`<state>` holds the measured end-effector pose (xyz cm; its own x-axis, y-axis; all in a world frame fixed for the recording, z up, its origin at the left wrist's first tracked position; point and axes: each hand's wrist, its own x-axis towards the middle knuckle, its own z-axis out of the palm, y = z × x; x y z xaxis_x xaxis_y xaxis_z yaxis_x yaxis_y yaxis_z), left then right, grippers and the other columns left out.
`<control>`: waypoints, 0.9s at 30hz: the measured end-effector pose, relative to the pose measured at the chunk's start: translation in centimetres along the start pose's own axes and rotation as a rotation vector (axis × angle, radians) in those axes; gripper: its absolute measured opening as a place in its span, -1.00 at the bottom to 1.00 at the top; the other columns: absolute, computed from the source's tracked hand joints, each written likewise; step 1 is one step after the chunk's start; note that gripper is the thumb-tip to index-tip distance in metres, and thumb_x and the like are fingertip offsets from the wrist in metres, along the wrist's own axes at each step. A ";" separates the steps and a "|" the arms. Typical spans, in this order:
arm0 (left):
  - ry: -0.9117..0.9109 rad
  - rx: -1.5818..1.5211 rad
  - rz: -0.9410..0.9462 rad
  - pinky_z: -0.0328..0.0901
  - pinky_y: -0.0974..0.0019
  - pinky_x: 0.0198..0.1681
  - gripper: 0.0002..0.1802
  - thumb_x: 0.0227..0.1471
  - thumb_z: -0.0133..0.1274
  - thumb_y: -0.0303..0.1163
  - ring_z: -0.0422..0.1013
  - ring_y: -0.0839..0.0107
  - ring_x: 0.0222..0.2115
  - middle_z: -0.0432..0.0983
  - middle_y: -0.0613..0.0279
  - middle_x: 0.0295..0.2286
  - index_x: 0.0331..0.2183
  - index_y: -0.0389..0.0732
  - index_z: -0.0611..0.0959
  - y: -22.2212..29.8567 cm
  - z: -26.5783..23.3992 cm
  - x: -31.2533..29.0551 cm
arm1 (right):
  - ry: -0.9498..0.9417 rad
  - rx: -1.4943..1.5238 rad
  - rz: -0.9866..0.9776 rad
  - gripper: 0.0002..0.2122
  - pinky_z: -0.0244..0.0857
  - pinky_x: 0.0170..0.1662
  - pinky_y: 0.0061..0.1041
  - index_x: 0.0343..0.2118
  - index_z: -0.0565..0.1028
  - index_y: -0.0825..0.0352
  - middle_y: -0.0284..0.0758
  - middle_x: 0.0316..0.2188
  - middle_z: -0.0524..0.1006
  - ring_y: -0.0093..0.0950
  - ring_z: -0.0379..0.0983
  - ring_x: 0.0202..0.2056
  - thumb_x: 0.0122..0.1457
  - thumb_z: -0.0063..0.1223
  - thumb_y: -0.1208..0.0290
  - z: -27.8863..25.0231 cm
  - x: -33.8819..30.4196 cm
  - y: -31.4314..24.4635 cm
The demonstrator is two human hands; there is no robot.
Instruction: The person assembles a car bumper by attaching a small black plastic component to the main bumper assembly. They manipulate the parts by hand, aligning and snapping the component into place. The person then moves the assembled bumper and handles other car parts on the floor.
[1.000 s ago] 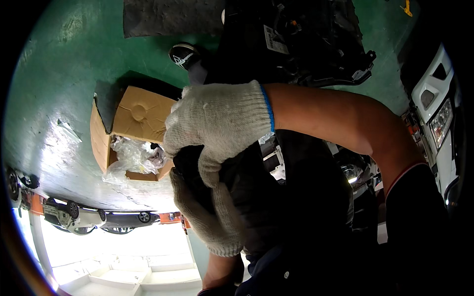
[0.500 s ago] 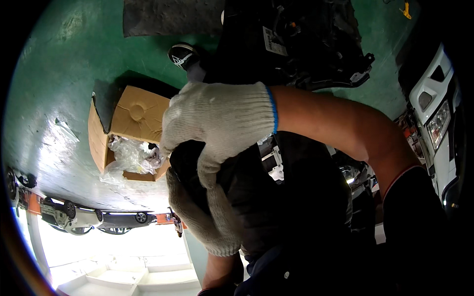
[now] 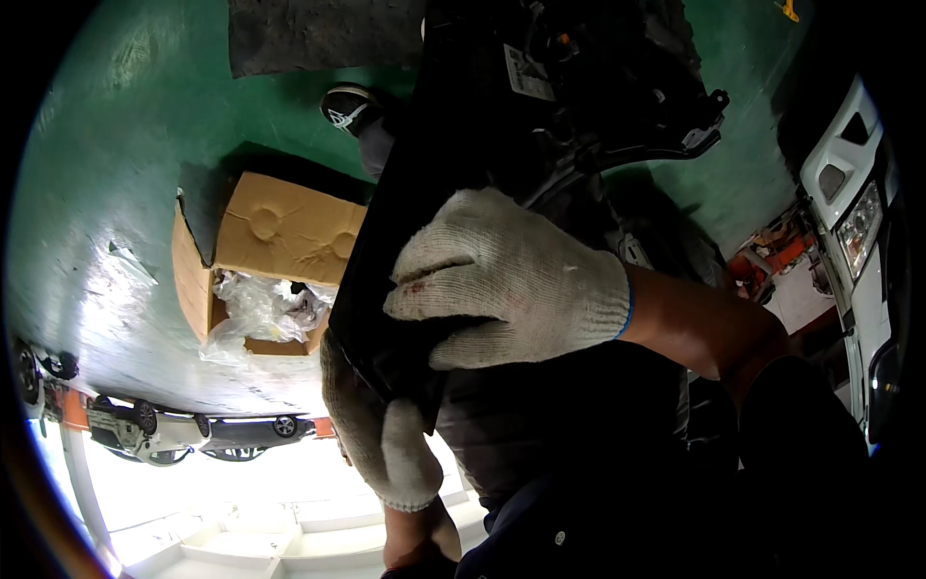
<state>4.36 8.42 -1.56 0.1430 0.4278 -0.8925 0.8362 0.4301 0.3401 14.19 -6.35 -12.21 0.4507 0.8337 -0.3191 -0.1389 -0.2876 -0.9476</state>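
Black car panel (image 3: 453, 145), long and dark, running from top centre down toward lower left, long axis near upright, slightly tilted. Clamped at its lower end: right hand (image 3: 506, 280), white-gloved, curled over the edge; left hand (image 3: 376, 425), gloved, wrapped from beneath. Just left, open cardboard box (image 3: 280, 232) with plastic wrap (image 3: 256, 309); green floor (image 3: 96, 193) beyond.

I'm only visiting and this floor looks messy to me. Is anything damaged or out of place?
The cardboard box on the green floor looks battered: its flap is dented and crumpled clear plastic spills out of the open side. The right hand has a small reddish stain on its white glove. Nothing else stands out.
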 end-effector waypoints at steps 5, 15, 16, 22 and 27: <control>-0.018 0.316 -0.005 0.38 0.11 0.19 -0.18 0.01 0.41 -0.21 0.47 -0.02 0.12 0.48 -0.13 0.13 0.20 -0.40 0.48 -1.7 -2.7 -0.3 | -0.034 0.023 0.004 -0.64 0.37 0.03 -0.27 -0.15 0.72 0.16 -0.41 -0.17 0.59 -0.40 0.45 -0.10 -0.02 0.49 0.18 0.8 -0.1 -1.0; -0.127 1.068 0.493 0.39 0.07 0.15 -0.19 -0.11 0.50 -0.30 0.53 -0.07 0.04 0.58 -0.13 0.03 0.15 -0.37 0.55 -2.3 -4.6 -0.8 | -0.155 -0.013 0.059 -0.70 0.37 -0.01 -0.31 -0.22 0.71 0.17 -0.41 -0.32 0.63 -0.44 0.51 -0.19 0.12 0.38 0.07 1.1 -0.3 -1.5; -0.115 1.042 0.492 0.39 0.07 0.15 -0.18 -0.11 0.50 -0.29 0.53 -0.07 0.05 0.58 -0.13 0.03 0.15 -0.37 0.54 -2.5 -4.6 -0.8 | -0.169 -0.027 0.055 -0.71 0.38 -0.03 -0.31 -0.24 0.71 0.19 -0.40 -0.33 0.63 -0.44 0.52 -0.21 0.13 0.37 0.07 1.1 -0.3 -1.6; -0.072 1.048 0.462 0.38 0.02 0.17 -0.05 -0.14 0.53 -0.16 0.51 -0.09 0.07 0.54 -0.16 0.08 0.19 -0.39 0.48 -4.0 -5.2 -1.3 | -0.357 -0.132 0.075 -0.63 0.35 -0.07 -0.39 -0.14 0.69 0.16 -0.47 -0.33 0.58 -0.54 0.49 -0.25 0.11 0.37 0.02 0.1 0.6 -2.4; -0.040 1.145 0.670 0.38 -0.02 0.18 0.06 -0.11 0.51 -0.01 0.49 -0.15 0.10 0.49 -0.22 0.12 0.25 -0.41 0.40 -4.2 -5.2 -1.4 | -0.442 -0.193 0.059 -0.65 0.43 -0.15 -0.40 -0.15 0.68 0.23 -0.43 -0.38 0.57 -0.54 0.51 -0.33 0.16 0.32 0.05 -0.2 1.3 -2.7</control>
<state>-2.13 10.17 -0.17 0.6986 0.2614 -0.6661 0.5667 -0.7704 0.2920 15.34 -4.54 -10.08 0.0234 0.9219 -0.3868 0.0317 -0.3874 -0.9214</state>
